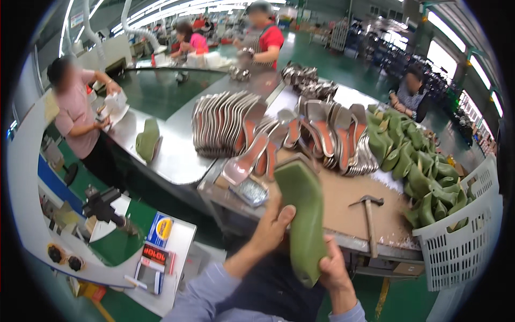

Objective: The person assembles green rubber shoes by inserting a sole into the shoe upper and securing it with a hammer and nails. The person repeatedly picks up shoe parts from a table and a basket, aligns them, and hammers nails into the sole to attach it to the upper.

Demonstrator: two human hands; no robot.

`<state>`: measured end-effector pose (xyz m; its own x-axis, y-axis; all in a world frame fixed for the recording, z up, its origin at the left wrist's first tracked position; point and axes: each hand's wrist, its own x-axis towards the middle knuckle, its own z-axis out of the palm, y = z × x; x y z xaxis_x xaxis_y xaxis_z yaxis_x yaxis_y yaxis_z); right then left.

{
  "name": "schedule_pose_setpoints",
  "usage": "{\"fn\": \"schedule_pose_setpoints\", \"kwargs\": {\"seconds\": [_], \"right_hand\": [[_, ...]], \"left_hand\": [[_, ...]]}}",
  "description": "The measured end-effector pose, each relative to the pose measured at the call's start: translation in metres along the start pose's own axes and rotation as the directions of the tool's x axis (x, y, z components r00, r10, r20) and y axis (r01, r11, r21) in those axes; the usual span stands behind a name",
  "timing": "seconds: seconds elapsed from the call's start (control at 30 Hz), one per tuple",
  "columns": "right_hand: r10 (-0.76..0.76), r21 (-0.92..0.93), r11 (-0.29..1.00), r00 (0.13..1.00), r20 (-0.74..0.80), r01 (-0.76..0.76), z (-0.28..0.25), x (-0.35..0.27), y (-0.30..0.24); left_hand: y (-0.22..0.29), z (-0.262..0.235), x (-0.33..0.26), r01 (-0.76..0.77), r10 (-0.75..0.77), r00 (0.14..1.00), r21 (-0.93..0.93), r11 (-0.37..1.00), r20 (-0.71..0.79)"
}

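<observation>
A green shoe last (301,214) is tilted upright in front of me, held between both hands. My left hand (273,222) grips its upper left side, thumb pressed on the edge. Near the lower tip, my right hand (332,263) is closed round the other end. A pale metallic insole (245,163) with a brown patch lies just beyond my left hand. Beside it on the bench sits a small container of what look like tiny nails (250,192). A claw hammer (369,220) rests on the brown board (343,198) to the right.
Stacks of insoles (222,123) stand across the bench, with heaped green lasts (429,177) and a white basket (461,236) at right. Left are a machine with dark knobs (64,257) and another last (147,140). A co-worker in pink (78,107) stands far left; others work farther back.
</observation>
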<state>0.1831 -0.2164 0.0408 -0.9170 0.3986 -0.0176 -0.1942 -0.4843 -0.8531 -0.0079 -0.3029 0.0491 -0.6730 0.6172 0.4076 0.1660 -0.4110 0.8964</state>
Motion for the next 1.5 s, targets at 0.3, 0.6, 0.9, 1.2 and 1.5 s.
{"fn": "schedule_pose_setpoints", "kwargs": {"seconds": [0.3, 0.6, 0.9, 1.2, 1.5], "right_hand": [[-0.336, -0.044, 0.940, 0.899, -0.282, 0.338, -0.008, -0.018, -0.017], [-0.359, -0.101, 0.933, 0.890, -0.283, 0.344, -0.027, -0.033, -0.021], [-0.622, -0.769, 0.455, 0.778, 0.086, 0.449, -0.032, -0.009, -0.014], [-0.274, -0.773, 0.167, 0.782, 0.560, 0.612, -0.027, 0.106, 0.040], [-0.155, -0.823, 0.076, 0.822, 0.548, 0.563, -0.015, 0.097, 0.035]], "left_hand": [[-0.065, -0.111, 0.011, -0.312, 0.174, 0.949, 0.864, 0.395, 0.263], [-0.129, 0.002, 0.049, -0.359, 0.217, 0.930, 0.606, 0.710, 0.297], [-0.051, -0.040, 0.083, 0.018, 0.033, 0.990, 0.355, 0.935, -0.137], [0.035, -0.175, 0.067, 0.111, 0.042, 0.913, 0.346, 0.932, -0.406], [-0.071, -0.021, 0.112, -0.401, -0.453, 0.745, 0.872, 0.281, 0.489]]}}
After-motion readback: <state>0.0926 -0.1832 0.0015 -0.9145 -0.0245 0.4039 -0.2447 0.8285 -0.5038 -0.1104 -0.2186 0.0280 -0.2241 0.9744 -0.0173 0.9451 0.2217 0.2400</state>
